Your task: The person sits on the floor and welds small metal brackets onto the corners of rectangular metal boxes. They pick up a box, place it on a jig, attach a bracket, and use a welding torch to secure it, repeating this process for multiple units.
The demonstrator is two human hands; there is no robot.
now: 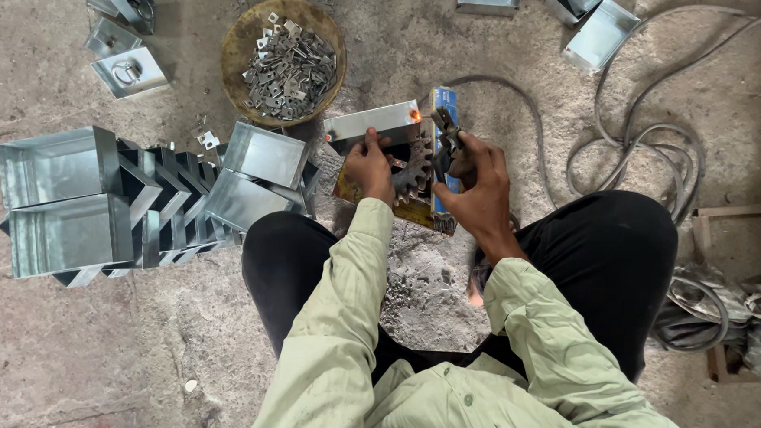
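Observation:
My left hand presses down on a shiny sheet-metal box that rests on a dark toothed gear wheel on the floor between my knees. My right hand grips a dark welding electrode holder, its tip close to the box's right corner, where a small orange glow shows. Under the gear lies a flat yellowish board with a blue strip. Both sleeves are pale green.
Rows of stacked metal boxes lie to the left. A round brown bowl holds several small metal brackets. More boxes sit at the top right. Grey cables loop on the right beside a wooden frame.

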